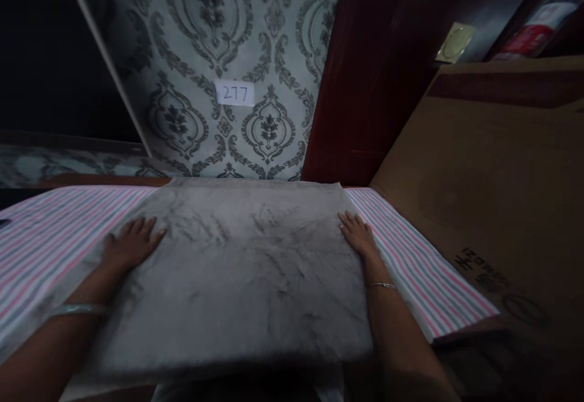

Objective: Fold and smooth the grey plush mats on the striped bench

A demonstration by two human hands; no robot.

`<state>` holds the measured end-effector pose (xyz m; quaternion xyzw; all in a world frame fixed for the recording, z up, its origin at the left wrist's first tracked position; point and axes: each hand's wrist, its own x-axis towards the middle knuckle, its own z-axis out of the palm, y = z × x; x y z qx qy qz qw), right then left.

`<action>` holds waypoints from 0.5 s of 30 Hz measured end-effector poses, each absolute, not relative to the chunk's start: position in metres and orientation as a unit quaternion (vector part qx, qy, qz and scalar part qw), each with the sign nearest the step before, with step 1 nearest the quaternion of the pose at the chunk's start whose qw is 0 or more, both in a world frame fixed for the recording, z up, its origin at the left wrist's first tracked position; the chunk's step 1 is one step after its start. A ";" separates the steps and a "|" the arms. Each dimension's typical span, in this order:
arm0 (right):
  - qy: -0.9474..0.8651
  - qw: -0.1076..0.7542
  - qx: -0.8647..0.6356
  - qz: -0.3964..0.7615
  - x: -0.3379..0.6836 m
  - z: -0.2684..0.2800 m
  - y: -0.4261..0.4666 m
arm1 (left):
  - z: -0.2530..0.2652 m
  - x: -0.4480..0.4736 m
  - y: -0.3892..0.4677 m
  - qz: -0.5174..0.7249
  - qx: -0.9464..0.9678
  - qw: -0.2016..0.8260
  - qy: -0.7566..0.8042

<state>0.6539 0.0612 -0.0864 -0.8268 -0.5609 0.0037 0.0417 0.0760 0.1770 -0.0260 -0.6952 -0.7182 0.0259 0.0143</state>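
A grey, soft-looking cloth [246, 268] lies spread flat, with darker brushed streaks across its surface. Its near edge reaches the front of the table. My left hand [133, 245] rests palm down on the cloth's left side, fingers spread. On the right side, my right hand [358, 233] lies flat near the cloth's edge, its fingers stretched out. Neither hand grips anything. Beneath the cloth, a pink, white and grey striped tablecloth [401, 244] shows on both sides.
A large cardboard box [479, 165] stands along the right. Patterned wallpaper [269, 128] with a paper label [235, 93] reading 277 is behind the table. A dark screen-like panel [55, 61] is at upper left, and a bottle [538, 28] lies at upper right.
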 end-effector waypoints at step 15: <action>-0.610 0.023 -0.792 0.011 0.518 -0.065 0.105 | -0.032 0.219 0.194 -0.015 -0.859 -0.060 -0.508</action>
